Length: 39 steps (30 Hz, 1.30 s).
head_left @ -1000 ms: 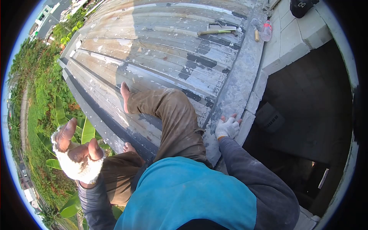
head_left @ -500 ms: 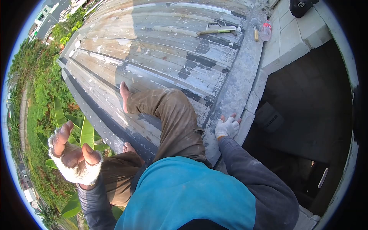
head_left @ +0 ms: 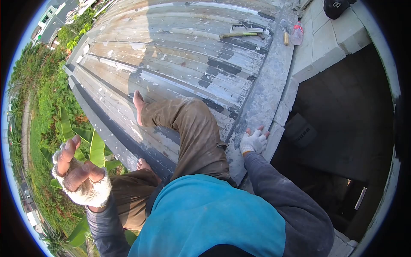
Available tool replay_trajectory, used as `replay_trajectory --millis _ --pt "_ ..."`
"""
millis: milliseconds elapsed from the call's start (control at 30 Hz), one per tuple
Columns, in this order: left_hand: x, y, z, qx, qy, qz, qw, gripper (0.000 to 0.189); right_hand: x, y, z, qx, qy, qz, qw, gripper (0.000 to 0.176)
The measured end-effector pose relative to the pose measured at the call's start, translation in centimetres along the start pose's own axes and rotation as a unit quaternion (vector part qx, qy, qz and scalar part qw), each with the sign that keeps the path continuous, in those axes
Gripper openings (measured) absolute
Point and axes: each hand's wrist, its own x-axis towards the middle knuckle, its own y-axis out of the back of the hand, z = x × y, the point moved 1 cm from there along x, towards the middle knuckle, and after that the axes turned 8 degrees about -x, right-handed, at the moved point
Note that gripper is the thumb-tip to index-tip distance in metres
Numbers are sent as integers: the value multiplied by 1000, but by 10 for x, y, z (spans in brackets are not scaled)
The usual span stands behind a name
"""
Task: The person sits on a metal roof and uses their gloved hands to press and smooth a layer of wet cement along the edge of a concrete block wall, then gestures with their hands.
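The gloves (head_left: 254, 143) look rough-knit, the metal roof (head_left: 180, 55) flaky, the ledge (head_left: 266, 90) matt.

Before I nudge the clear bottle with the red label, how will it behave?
The bottle would probably flex under a squeeze: its see-through wall looks like plastic. Its rounded body may roll or tip if pushed. Weight's a guess; fill level is unclear.

Patchy ribbed roof (head_left: 180, 60), partly sunlit, between green foliage (head_left: 47, 94) and pale block wall (head_left: 326, 45).
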Motion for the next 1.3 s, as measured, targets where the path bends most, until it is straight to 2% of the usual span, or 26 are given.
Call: replay_trajectory --millis 33,167,767,1000,1067,1100,1167,1300 --pt "1 2 1 17 -6 -25 1000 7 0 -1 0 -3 2 3 1000 78" --pt "5 -1 5 72 -23 -59 995 16 0 0 0 0 3 3 1000 78" --pt "12 -5 9 117 -33 -60 991 26 0 0 0 3 1 -2 1000 77" --pt "13 -6 11 87 -36 -70 993 18 -1 3 -1 5 -2 -2 1000 77" --pt "16 -7 11 101 -44 -61 992 34 0 4 -1 0 -3 -15 1000 77" --pt "16 -6 13 101 -44 -60 992 34 0 3 -1 0 -4 -14 1000 77" --pt "16 -3 17 121 28 -64 990 52 0 2 -1 1 -3 -7 1000 77" --pt "16 -5 18 119 29 -68 990 45 -1 5 -2 6 -9 -16 1000 77"
